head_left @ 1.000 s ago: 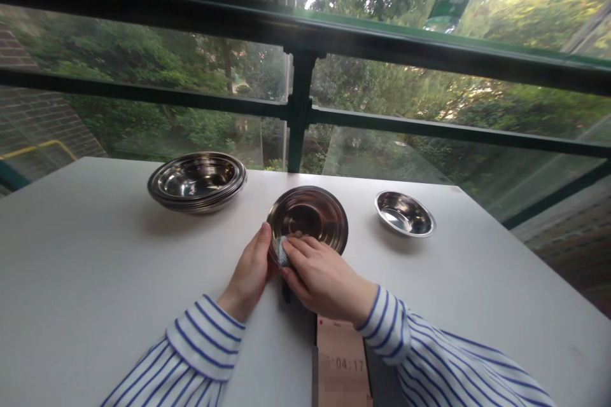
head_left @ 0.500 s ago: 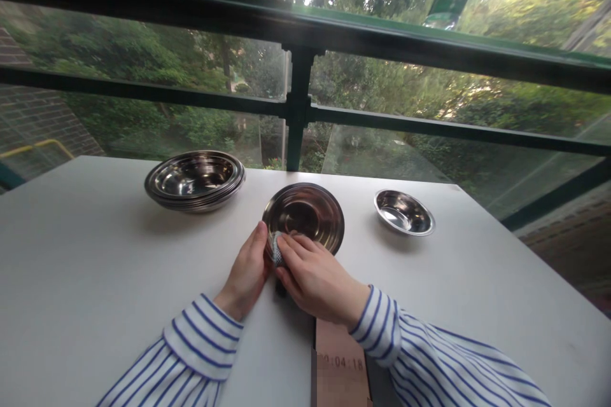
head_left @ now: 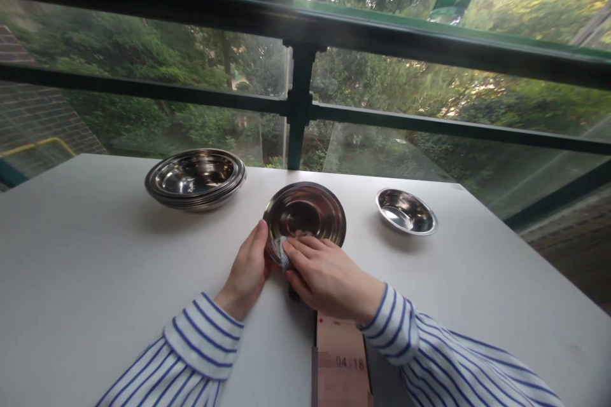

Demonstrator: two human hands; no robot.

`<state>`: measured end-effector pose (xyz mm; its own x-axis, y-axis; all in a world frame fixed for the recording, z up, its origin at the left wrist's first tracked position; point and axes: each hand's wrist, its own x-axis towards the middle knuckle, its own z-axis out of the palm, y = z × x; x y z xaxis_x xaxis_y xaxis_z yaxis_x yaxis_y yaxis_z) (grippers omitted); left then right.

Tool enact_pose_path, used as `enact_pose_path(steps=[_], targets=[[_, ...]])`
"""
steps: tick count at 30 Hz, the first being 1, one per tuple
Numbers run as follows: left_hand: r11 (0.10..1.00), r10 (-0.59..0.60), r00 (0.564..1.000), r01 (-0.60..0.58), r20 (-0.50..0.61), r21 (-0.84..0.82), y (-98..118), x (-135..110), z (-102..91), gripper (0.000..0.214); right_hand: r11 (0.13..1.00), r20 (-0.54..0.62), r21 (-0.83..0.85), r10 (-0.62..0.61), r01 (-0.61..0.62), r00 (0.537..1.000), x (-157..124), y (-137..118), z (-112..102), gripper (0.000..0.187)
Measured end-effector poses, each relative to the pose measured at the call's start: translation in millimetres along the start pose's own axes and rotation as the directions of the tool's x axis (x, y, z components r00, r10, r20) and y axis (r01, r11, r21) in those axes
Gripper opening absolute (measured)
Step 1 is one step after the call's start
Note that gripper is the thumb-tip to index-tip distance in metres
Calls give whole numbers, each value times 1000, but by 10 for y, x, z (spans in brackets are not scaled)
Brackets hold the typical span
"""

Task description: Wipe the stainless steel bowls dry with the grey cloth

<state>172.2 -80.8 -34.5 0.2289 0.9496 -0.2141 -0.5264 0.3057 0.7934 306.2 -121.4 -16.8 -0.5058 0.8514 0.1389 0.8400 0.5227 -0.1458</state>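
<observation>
Near the table's middle, a shiny metal bowl (head_left: 305, 200) is tilted so that its inside faces me. My left hand (head_left: 248, 267) grips its left rim, the thumb on the edge and the fingers behind. Pressed under the fingers of my right hand (head_left: 329, 273) is a small checkered cloth (head_left: 285, 253), which touches the bowl's inner wall at the lower left. Much of the cloth and the bowl's lower right rim are hidden by my right hand.
A stack of several metal bowls (head_left: 195, 178) stands at the back left. One smaller metal bowl (head_left: 405, 212) sits to the right. Below my right wrist lies a phone (head_left: 340, 337) showing a timer. Green railing (head_left: 298, 102) and glass border the white table (head_left: 95, 267).
My right hand has slid slightly to the right with the cloth along the bowl's lower inside. The left hand keeps its hold on the rim.
</observation>
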Motion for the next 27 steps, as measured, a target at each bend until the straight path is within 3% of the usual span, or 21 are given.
enact_pose_path(steps=[4,10,18,24,27], targets=[[1000,15,1000,-14,-4,14,3,8,8,40,1000,56,-24,15,-14,998,-43,47,-82,35],[1000,-3,1000,3,28,-22,8,4,4,39,999,-71,10,39,-39,997,40,-22,92,45],[998,24,999,-26,45,50,18,31,-13,42,998,71,-51,32,-29,997,-58,84,-109,35],[999,9,999,-11,51,49,33,15,-2,42,999,-30,10,35,-35,999,17,17,39,44],[998,5,999,-7,34,55,41,17,-3,40,999,2,-12,37,-37,999,9,4,19,44]])
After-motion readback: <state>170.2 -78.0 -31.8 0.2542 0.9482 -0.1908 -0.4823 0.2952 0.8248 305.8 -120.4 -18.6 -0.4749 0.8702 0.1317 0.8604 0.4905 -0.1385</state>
